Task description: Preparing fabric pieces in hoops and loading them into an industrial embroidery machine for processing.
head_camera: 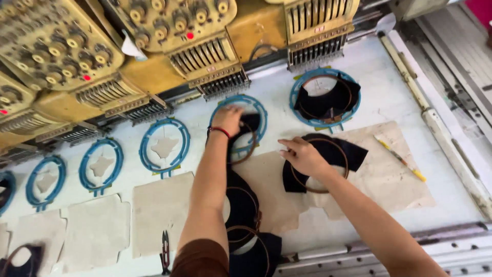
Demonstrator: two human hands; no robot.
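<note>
My left hand (pixel 228 119), with a red band at the wrist, presses a piece of black fabric (pixel 249 124) in a brown inner hoop into a blue round frame (pixel 259 110) under an embroidery machine head (pixel 205 56). My right hand (pixel 302 155) rests on another black fabric piece in a brown hoop (pixel 338 154) lying on the white table. More hooped black pieces (pixel 243 205) lie stacked under my left forearm.
A further blue frame (pixel 325 97) to the right holds black fabric. Three blue frames (pixel 164 146) to the left hold only beige backing. Beige backing sheets (pixel 154 215), small snips (pixel 165 251) and a yellow pencil (pixel 402 160) lie on the table. Metal rails (pixel 451 143) run along the right.
</note>
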